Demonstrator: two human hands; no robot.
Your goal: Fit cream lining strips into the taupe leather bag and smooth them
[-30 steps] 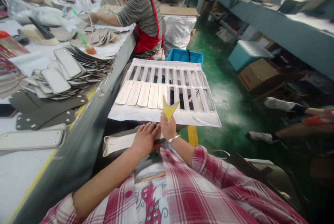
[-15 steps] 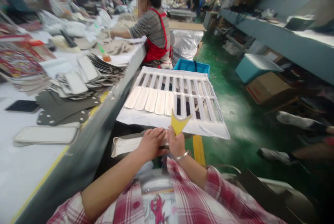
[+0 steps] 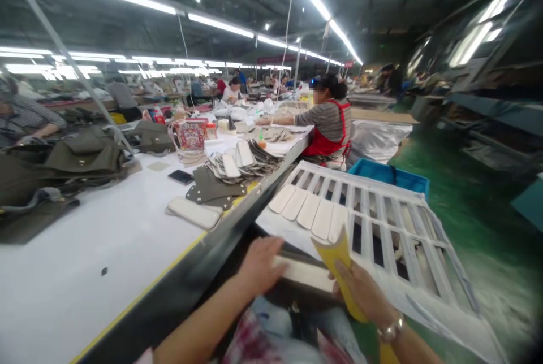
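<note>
My right hand [image 3: 360,287] grips a yellow scraper-like piece [image 3: 335,248] with a curved, notched end pointing up. Its fingers also reach the right end of a long cream-white strip [image 3: 307,275]. The strip lies on a dark olive piece [image 3: 292,294] over my lap. My left hand [image 3: 259,265], somewhat blurred, rests at the strip's left end with its fingers stretched out and thumb apart. Just beyond, several cream rounded panels [image 3: 314,214] lie side by side on a white slatted rack [image 3: 384,217].
To the left runs a white-topped table [image 3: 139,273] with a phone [image 3: 181,177], stacked light panels [image 3: 195,212] and dark olive pieces [image 3: 212,186]. A blue crate [image 3: 388,176] stands behind the rack. A co-worker in a red apron [image 3: 335,132] sits farther along the table.
My view has swung up and left, showing more table and ceiling lights. My hands have moved apart along the strip, the right one still holding the yellow piece.
</note>
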